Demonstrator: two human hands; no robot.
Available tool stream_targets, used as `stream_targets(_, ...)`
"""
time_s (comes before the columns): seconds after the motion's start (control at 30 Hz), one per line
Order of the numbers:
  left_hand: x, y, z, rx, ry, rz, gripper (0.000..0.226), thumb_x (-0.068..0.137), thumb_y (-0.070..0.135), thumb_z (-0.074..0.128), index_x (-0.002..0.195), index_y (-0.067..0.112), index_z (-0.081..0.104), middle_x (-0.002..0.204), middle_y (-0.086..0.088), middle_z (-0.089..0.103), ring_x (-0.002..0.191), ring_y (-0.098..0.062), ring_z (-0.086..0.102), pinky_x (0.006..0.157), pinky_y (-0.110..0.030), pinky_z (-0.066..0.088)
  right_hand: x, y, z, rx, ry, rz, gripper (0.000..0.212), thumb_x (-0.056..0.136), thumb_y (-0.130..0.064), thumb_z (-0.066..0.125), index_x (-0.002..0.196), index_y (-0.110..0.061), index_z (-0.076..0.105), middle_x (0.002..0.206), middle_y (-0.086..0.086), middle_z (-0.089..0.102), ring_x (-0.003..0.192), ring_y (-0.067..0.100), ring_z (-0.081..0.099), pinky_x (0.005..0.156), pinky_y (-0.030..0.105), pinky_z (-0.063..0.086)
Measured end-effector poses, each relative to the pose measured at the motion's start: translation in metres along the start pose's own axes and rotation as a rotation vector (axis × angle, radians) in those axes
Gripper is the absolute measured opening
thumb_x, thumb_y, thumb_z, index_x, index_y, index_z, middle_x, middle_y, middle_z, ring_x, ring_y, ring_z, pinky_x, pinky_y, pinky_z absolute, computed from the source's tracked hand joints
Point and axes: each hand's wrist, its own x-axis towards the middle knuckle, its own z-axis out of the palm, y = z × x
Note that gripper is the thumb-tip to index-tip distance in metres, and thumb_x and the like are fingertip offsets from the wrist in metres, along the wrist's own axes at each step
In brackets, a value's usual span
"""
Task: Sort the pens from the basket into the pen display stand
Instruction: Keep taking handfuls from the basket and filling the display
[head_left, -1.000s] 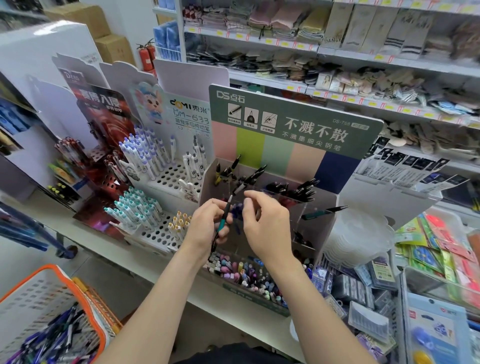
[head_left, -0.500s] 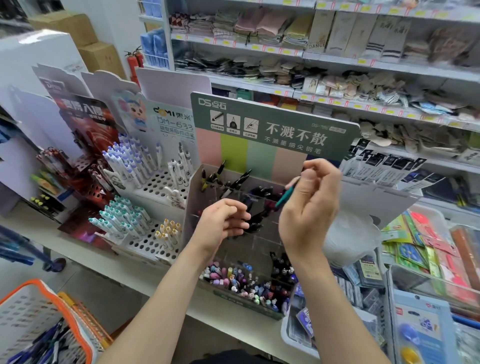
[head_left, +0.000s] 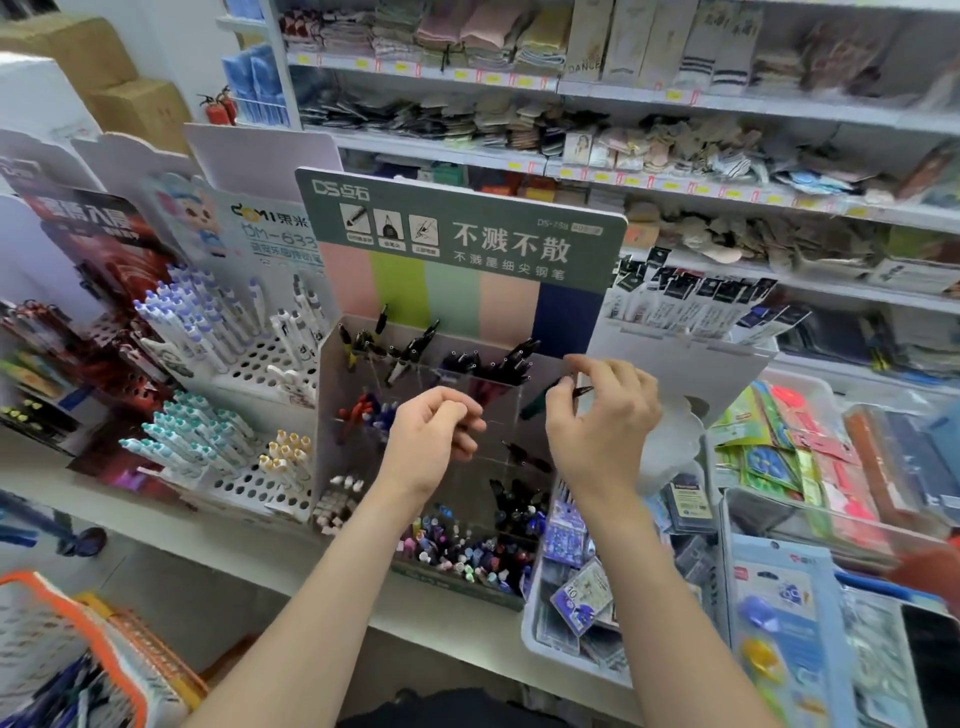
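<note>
Before the pen display stand, green pen in fingertip grip of the right hand.

Black pens crowd the far row of the pen display stand, and its tall header card walls off the far side. A white pen rack stands just left and a tray of packets just right, so the near side stays open.
</note>
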Motion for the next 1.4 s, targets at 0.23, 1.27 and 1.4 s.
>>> stream_targets(0.23,-0.02,-0.008,-0.02,-0.016,0.113,0.01,0.03,0.1,-0.008,0.041,0.095,-0.007,0.071,0.082,-0.016,0.075,0.075,-0.026,0.069,0.072,-0.038,0.06,-0.029,-0.025,0.002,0.232,-0.131,-0.416,0.023,0.083,-0.002,0.053,0.089,-0.012,0.073,0.09,0.001,0.067,0.086,0.026,0.057,0.077,0.043,0.046)
stream_targets(1.27,-0.233,-0.18,-0.431,0.788,0.217,-0.432,0.032,0.091,0.01,0.055,0.081,0.038,0.067,0.098,0.005,0.075,0.092,-0.016,0.07,0.083,-0.035,0.055,-0.375,-0.262,0.168,-0.189,-1.559,-0.934,0.039,0.092,-0.018,0.057,0.129,-0.021,0.067,0.115,0.014,0.074,0.111,0.041,0.067,0.087,0.048,0.055)
stream_targets(1.4,-0.267,-0.204,-0.478,0.749,0.329,-0.483,0.028,0.098,0.013,0.05,0.092,0.033,0.069,0.097,0.01,0.07,0.089,-0.016,0.067,0.082,-0.04,0.057,-0.42,-0.279,0.194,-0.281,-1.607,-0.933,0.03,0.093,-0.019,0.053,0.117,-0.019,0.073,0.114,0.013,0.075,0.109,0.04,0.067,0.083,0.044,0.053)
